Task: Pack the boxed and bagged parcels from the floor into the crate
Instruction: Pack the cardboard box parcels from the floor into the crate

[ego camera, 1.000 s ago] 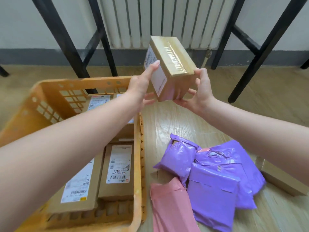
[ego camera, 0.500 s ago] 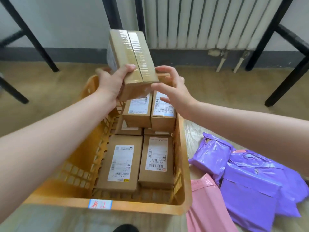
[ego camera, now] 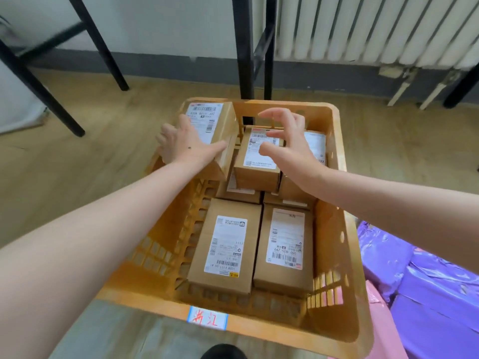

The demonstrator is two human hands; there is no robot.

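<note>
- Wooden floor (ego camera: 77,182) under everything; white radiator (ego camera: 375,29) on the far wall, black table legs (ego camera: 255,47) just behind the crate.
- Orange slatted crate (ego camera: 334,255) in the middle of the floor, with a blue-edged label (ego camera: 207,318) bearing red writing on its near rim.
- Inside, two labelled cardboard boxes flat side by side at the near end, left one (ego camera: 228,244) and right one (ego camera: 285,250); more boxes stacked at the far end, one (ego camera: 259,161) sitting uppermost.
- Purple bagged parcels (ego camera: 414,281) on the floor just right of the crate, a pink bag (ego camera: 383,332) nearest the camera.
- Tilted box (ego camera: 215,130) at the crate's far left corner, label up, leaning over the left wall.
- Left hand (ego camera: 186,146) pressed against that box's near side, fingers closed around it.
- Right hand (ego camera: 290,143) in the air over the far stack, fingers curled and spread apart, touching nothing.
</note>
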